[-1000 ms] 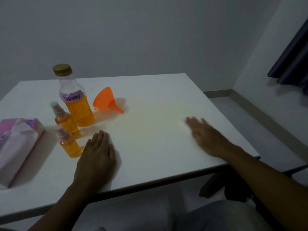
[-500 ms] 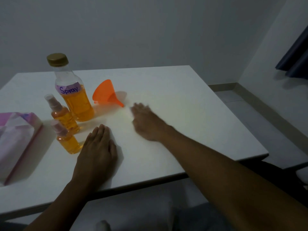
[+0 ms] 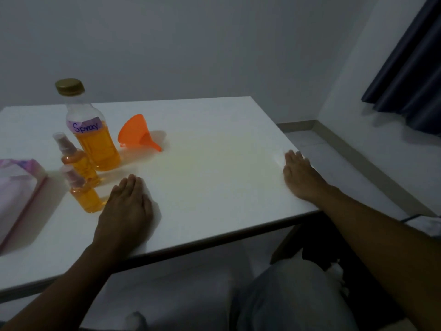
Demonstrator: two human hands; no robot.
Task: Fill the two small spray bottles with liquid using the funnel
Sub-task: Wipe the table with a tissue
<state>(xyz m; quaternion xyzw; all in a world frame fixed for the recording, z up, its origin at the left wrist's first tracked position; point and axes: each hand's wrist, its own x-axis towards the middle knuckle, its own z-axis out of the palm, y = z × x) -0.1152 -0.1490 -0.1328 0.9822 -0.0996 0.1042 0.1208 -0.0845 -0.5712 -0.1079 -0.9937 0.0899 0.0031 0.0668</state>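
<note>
Right, left hand [image 3: 126, 206] flat beside spray bottles [image 3: 87, 199], right hand [image 3: 300, 175] flat near table [image 3: 214, 168] edge, fingers straight, together, empty. Bottles look full, capped; funnel [image 3: 133, 136] idle. Likely done; no pour needed.

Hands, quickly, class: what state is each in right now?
Left hand: open, flat on the white rectangular table, holding nothing.
Right hand: open, fingers straight, resting on the table.
</note>
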